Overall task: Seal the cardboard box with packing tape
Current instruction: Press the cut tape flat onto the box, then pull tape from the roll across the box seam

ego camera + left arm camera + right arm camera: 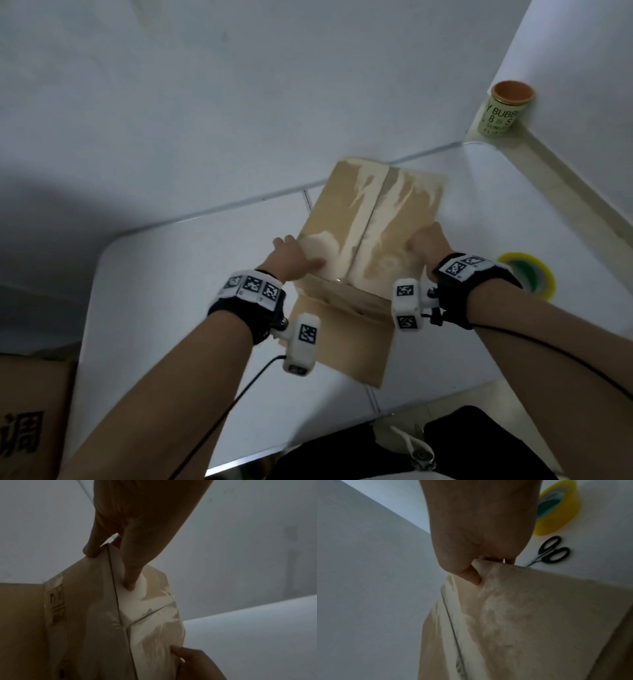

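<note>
White table point(178, 308), bearing a box point(373, 219) at its middle, flaps closed along a centre seam, surface torn pale. Left hand point(293, 258) clamped on the box's left edge, thumb on top, fingers down the side. Right hand point(428, 241) curled over the right edge, gripping likewise. Yellow tape point(529, 274) just right of the right wrist. Black scissors point(551, 551) beside the tape.

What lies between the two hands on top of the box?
Between the left hand and right hand, only the cardboard box top with its untaped centre seam, shown in the head view.
</note>
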The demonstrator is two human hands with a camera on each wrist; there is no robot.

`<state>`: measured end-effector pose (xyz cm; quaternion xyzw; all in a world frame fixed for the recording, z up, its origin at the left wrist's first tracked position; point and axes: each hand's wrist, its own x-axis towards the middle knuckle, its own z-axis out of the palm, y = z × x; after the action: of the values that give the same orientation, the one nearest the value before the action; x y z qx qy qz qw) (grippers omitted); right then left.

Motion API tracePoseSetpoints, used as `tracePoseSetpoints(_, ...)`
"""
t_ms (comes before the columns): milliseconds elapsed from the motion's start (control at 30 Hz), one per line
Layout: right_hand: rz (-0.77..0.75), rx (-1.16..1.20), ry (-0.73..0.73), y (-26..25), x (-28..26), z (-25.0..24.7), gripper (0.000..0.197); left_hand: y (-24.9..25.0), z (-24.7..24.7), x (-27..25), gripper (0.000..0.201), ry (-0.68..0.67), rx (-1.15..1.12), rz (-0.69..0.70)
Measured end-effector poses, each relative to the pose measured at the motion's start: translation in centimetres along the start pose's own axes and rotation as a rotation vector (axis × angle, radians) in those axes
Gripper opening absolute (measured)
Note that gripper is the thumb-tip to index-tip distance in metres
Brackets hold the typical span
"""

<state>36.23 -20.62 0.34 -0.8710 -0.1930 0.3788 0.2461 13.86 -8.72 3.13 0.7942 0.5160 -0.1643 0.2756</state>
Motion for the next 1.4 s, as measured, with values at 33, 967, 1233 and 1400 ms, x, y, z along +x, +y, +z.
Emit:
tracePoseSetpoints(33,-0.038,0.031,0.049,0.7,1.0,-0.4,0.02,0.8,0.3,-0.2,0.082,-0.011,0.043,0.029)
tracePoseSetpoints(967,0.244,-0.548,0.152,19.1,4.2,-8.1,0.015,21.4,2.4,4.9,0.055,-0.049,0.289,0.706)
tracePoseSetpoints(1233,-0.072,-0.44,0.336,16.8,2.9,-9.9,0.03,21.4,2.8,5.3,0.048,0.031,0.163,0.914)
tracePoseSetpoints(1400,-0.29,-0.256,0.334,11.7,0.3,-13.2,0.028,22.5,0.3,4.2,0.043,0.012,-0.143,0.793)
